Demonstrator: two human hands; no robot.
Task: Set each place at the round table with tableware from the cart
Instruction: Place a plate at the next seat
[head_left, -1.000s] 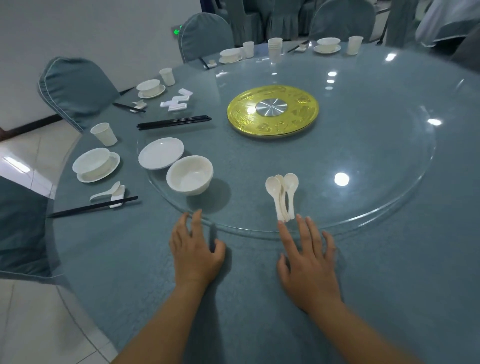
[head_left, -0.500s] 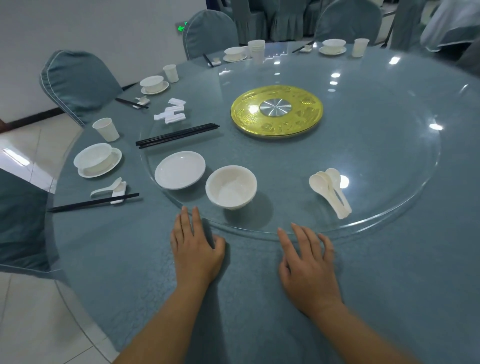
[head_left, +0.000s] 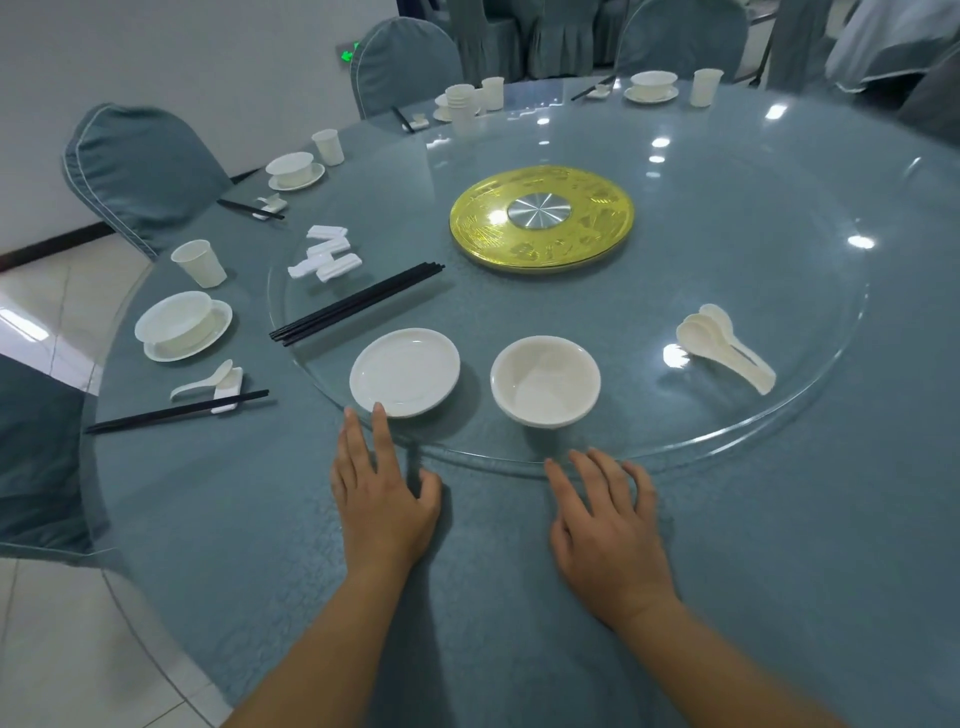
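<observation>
On the glass turntable (head_left: 779, 431) lie a white saucer (head_left: 405, 372), a white bowl (head_left: 545, 380), a bunch of white spoons (head_left: 724, 345), black chopsticks (head_left: 358, 303) and several white chopstick rests (head_left: 326, 253). My left hand (head_left: 382, 491) lies flat on the tablecloth, fingertips at the glass rim just below the saucer. My right hand (head_left: 608, 525) lies flat too, fingertips touching the glass edge below the bowl. Neither hand holds anything.
Set places ring the table's left and far edge: a bowl on a saucer (head_left: 182, 325), a cup (head_left: 200, 262), a spoon on its rest (head_left: 213, 384) and chopsticks (head_left: 176, 411). A gold disc (head_left: 540, 218) marks the centre. Covered chairs (head_left: 140, 171) stand around.
The turntable has turned anticlockwise: saucer, bowl and spoons have swung to the right, and the saucer and bowl now sit in front of my hands. Both hands stayed at the glass rim.
</observation>
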